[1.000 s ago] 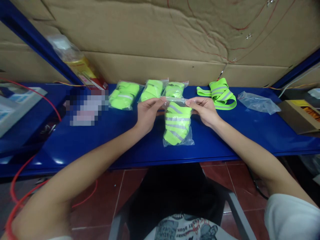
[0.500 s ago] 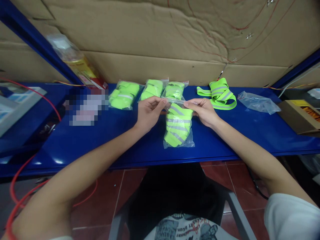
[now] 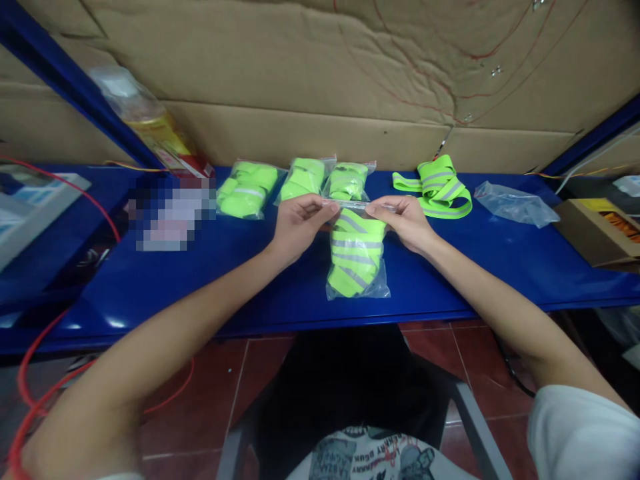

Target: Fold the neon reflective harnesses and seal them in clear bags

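Note:
A clear zip bag (image 3: 356,257) with a folded neon-green reflective strap inside hangs between my hands over the front of the blue table. My left hand (image 3: 301,223) pinches the left end of its top edge between thumb and fingers. The right end of that edge is pinched in my right hand (image 3: 404,219). Behind my hands lie three more bagged straps: one at the left (image 3: 247,190), one in the middle (image 3: 303,178) and one partly behind the held bag's top (image 3: 349,179). A loose green reflective strap (image 3: 443,189) lies bunched to the right, outside any bag.
An empty clear plastic bag (image 3: 517,204) lies right of the loose strap, beside an open cardboard box (image 3: 600,230). A bottle (image 3: 150,123) with a yellow and red label stands back left. Cardboard (image 3: 300,73) lines the back of the blue table (image 3: 450,273). Red tubing (image 3: 25,380) loops at the left.
Both hands keep their pinch on the bag's top edge. My thumbs have shifted slightly along it, and the edge looks tilted a little more toward me.

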Motion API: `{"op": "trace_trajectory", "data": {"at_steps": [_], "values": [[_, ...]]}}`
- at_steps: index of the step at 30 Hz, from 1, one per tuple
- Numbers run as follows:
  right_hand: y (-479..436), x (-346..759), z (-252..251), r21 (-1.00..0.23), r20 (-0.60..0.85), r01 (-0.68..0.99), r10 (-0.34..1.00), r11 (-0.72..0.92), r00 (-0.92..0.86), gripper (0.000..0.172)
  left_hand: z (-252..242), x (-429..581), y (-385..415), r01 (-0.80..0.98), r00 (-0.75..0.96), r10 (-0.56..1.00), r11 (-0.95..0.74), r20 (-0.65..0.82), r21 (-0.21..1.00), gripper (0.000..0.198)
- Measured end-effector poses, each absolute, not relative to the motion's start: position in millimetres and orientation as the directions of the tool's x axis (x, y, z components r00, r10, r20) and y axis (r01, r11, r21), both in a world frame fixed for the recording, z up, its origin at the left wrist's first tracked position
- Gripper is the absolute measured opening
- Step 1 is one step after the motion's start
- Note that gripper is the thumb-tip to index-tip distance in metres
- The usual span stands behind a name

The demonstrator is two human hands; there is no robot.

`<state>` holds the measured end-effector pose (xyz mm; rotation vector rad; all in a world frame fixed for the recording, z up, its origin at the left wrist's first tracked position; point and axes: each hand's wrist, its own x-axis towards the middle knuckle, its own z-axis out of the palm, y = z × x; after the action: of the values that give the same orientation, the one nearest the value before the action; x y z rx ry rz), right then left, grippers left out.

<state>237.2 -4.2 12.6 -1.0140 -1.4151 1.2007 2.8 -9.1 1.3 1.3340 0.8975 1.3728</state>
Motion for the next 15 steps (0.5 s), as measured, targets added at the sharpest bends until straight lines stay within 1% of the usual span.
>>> {"op": "trace_trajectory", "data": {"at_steps": [6,9,13,15], "values": [[-5.2,237.5,9.0,-0.98,0.184,0.037,0.961,0.196,-0.206,0.031,-0.3,3.3,-8.3,-0.145,0.147,0.981,-0.104,0.126,0.984,0.035],[-6.2,239.0,11.1,-0.975,0.202,0.05,0.956,0.217,-0.213,0.031,0.3,2.6,-8.5,-0.136,0.174,0.979,-0.085,0.108,0.987,0.035],[-7.0,241.0,15.1,-0.963,0.23,0.079,0.938,0.258,-0.258,0.029,2.5,1.0,-8.9,-0.09,0.199,0.978,-0.044,0.061,0.995,0.04],[-7.1,241.2,15.6,-0.961,0.231,0.088,0.938,0.262,-0.26,0.029,3.5,0.6,-9.3,-0.074,0.211,0.976,-0.046,0.061,0.996,0.041]]}}
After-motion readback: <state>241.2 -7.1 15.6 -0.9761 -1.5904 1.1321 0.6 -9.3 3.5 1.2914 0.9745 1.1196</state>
